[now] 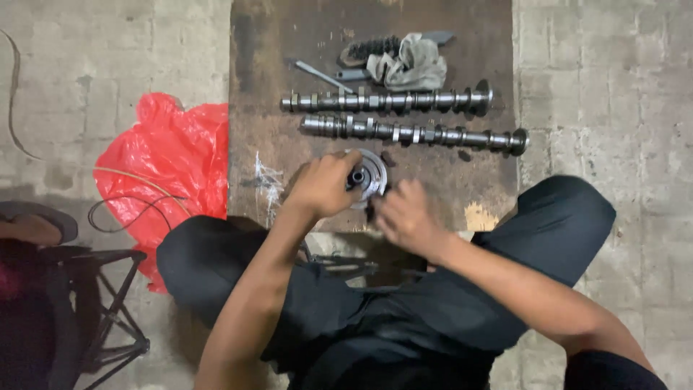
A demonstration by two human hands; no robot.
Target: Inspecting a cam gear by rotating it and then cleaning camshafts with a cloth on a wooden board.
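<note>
The round metal cam gear (pixel 367 175), just below the two camshafts (pixel 415 133), looks heavy, rigid and oily; left hand (pixel 325 186) grips its rim, right hand (pixel 401 217) curled beside it.

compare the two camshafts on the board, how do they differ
The upper camshaft lies nearly level; the lower camshaft slopes down to the right. The upper one sits beside the rag, the lower one nearer the hands. The lower one reaches further right. Both are grey metal, lobed, lying untouched on the board.
</note>
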